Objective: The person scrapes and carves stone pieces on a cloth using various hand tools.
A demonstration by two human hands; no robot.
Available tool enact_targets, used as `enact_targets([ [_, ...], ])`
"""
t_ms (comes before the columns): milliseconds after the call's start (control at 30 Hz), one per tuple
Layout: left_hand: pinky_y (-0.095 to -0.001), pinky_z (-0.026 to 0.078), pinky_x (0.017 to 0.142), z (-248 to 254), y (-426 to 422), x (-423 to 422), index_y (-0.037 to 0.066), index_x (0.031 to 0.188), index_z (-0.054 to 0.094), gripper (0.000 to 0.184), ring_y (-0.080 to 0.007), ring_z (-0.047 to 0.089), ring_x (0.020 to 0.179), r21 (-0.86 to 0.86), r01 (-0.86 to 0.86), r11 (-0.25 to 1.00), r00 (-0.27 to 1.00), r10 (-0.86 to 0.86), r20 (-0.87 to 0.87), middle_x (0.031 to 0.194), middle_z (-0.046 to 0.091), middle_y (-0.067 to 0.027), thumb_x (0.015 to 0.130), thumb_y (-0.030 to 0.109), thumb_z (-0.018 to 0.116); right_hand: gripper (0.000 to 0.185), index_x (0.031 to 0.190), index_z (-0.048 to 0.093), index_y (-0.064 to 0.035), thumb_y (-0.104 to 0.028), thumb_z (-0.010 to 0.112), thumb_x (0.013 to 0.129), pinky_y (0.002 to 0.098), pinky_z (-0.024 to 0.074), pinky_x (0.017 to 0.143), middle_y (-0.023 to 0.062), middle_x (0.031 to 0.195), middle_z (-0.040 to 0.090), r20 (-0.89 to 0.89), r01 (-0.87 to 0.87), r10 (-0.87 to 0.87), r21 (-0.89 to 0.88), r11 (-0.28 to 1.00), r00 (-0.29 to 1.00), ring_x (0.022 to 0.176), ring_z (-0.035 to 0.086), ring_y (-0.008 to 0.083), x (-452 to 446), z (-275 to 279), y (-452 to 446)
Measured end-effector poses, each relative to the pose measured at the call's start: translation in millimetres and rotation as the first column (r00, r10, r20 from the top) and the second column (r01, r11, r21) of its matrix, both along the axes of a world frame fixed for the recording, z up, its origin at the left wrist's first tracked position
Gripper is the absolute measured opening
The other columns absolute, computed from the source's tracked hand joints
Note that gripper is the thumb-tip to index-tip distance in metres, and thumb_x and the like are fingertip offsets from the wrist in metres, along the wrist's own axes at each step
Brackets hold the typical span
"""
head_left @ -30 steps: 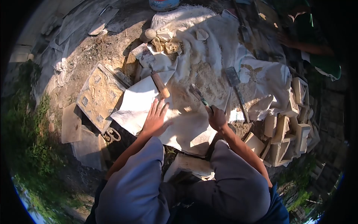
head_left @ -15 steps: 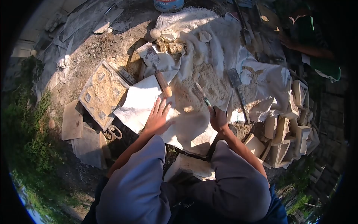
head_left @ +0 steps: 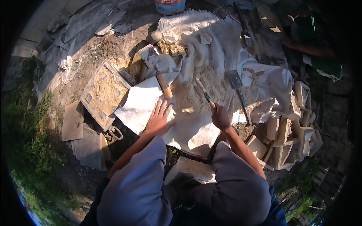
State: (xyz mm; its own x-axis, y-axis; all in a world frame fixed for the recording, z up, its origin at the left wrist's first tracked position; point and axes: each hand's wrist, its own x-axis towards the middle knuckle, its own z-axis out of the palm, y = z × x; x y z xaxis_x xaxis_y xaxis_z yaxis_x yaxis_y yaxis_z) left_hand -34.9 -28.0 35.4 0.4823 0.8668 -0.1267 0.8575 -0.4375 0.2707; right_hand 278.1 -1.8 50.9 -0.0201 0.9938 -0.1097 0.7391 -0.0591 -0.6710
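My left hand (head_left: 159,118) lies flat with fingers spread on the white woven sack (head_left: 139,101). Just beyond its fingertips is the wooden handle of a trowel (head_left: 163,84), whose blade is caked with pale material. In my right hand (head_left: 220,117) is a narrow knife-like tool (head_left: 204,90) with a dark green grip and a pale, dusty blade pointing up and left. Under the blade spreads sandy powder (head_left: 200,88) on the cloth. To the right of that hand lies a long-handled tool with a flat, dark rectangular head (head_left: 235,79).
At left sits a square slab (head_left: 103,94) coated in yellowish material, beside flat boards (head_left: 88,145). Pale blocks (head_left: 284,132) are piled at right. Stone chunks (head_left: 176,49) and a bucket (head_left: 169,6) stand at the back. Another person's arm (head_left: 313,51) shows at upper right.
My right hand has shifted slightly up and left, lifting the knife-like tool's blade farther from me over the powder. My left hand has stayed in place.
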Motion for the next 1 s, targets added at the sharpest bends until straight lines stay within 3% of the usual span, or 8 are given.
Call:
enact_targets([
  [100,-0.0521,0.016,0.123,1.6,0.0,1.6,0.004,0.153,0.036,0.09,-0.0423,0.019,0.151,-0.04,-0.005,0.999,0.999,0.003,-0.049,0.16,0.027,-0.0229,0.088,0.061,0.062,0.034,0.087,0.057,0.0008,-0.027,0.05,0.105,0.058,0.0386,0.06,0.0293,0.067,0.056,-0.109,0.098,-0.097,0.0,0.995,0.989,0.071,0.056,0.0539,1.6,5.6,-1.8],
  [300,-0.0521,0.014,0.124,5.7,-0.9,1.9,0.005,0.154,0.035,0.089,-0.042,0.016,0.152,-0.04,-0.018,0.999,1.0,0.018,-0.002,0.162,0.024,-0.0215,0.09,0.063,0.058,0.039,0.094,0.063,0.0005,-0.033,0.046,0.105,0.06,0.0475,0.076,0.033,0.078,0.064,0.19,0.078,-0.047,-0.162,0.984,0.981,0.084,0.063,0.0535,15.6,-42.2,-14.9],
  [567,-0.0521,0.013,0.124,7.2,-1.1,2.4,0.004,0.152,0.037,0.087,-0.0428,0.016,0.151,-0.035,-0.018,0.999,1.0,0.018,0.013,0.161,0.024,-0.0219,0.09,0.061,0.059,0.045,0.093,0.061,0.0041,-0.037,0.047,0.105,0.0559,0.0467,0.07,0.0314,0.075,0.063,-0.026,0.13,-0.137,-0.174,0.976,0.99,0.08,0.063,0.0523,6.0,1.5,-7.1],
  [667,-0.0522,0.014,0.124,7.1,2.9,3.2,0.004,0.153,0.037,0.087,-0.0432,0.018,0.151,-0.249,-0.031,0.968,0.983,-0.015,-0.181,0.16,0.026,-0.0219,0.089,0.059,0.06,0.046,0.089,0.059,0.0037,-0.038,0.048,0.105,0.0552,0.0484,0.069,0.0306,0.074,0.063,-0.059,0.092,-0.095,-0.061,0.994,0.994,0.077,0.062,0.0524,-2.0,-5.5,-18.6],
  [767,-0.0521,0.014,0.124,4.7,-0.7,2.2,0.004,0.153,0.037,0.086,-0.043,0.018,0.151,-0.011,-0.015,1.0,1.0,0.015,0.021,0.16,0.027,-0.0218,0.09,0.059,0.06,0.047,0.089,0.061,0.0061,-0.037,0.048,0.105,0.0572,0.0458,0.073,0.0313,0.076,0.063,0.192,0.065,-0.015,-0.258,0.964,0.981,0.081,0.062,0.0519,3.2,-47.5,-30.0],
  [800,-0.0521,0.014,0.124,4.9,-2.4,2.5,0.004,0.153,0.037,0.086,-0.043,0.018,0.151,-0.01,-0.014,1.0,1.0,0.015,0.021,0.16,0.027,-0.0218,0.09,0.059,0.06,0.051,0.092,0.062,0.0092,-0.038,0.049,0.104,0.0577,0.0466,0.076,0.0337,0.077,0.063,0.206,0.062,-0.031,-0.145,0.987,0.978,0.083,0.061,0.0551,-0.7,-48.9,-33.1],
  [900,-0.0517,0.014,0.124,4.4,-1.0,2.5,0.005,0.153,0.036,0.086,-0.0429,0.018,0.151,-0.032,-0.018,0.999,1.0,0.018,0.013,0.16,0.026,-0.0216,0.09,0.059,0.059,0.049,0.092,0.062,0.0071,-0.039,0.05,0.104,0.0588,0.0455,0.074,0.0333,0.076,0.063,0.152,0.077,-0.036,-0.271,0.959,0.988,0.082,0.06,0.0552,8.5,-42.4,-24.3],
  [1000,-0.0515,0.014,0.124,6.3,0.2,2.5,0.005,0.154,0.035,0.087,-0.0426,0.018,0.151,-0.034,-0.018,0.999,1.0,0.018,0.014,0.16,0.026,-0.0217,0.09,0.059,0.059,0.044,0.091,0.062,0.0033,-0.037,0.05,0.104,0.0588,0.0487,0.073,0.0334,0.075,0.063,0.078,0.058,-0.043,-0.205,0.977,0.996,0.08,0.062,0.0538,3.3,-6.2,-17.5],
])
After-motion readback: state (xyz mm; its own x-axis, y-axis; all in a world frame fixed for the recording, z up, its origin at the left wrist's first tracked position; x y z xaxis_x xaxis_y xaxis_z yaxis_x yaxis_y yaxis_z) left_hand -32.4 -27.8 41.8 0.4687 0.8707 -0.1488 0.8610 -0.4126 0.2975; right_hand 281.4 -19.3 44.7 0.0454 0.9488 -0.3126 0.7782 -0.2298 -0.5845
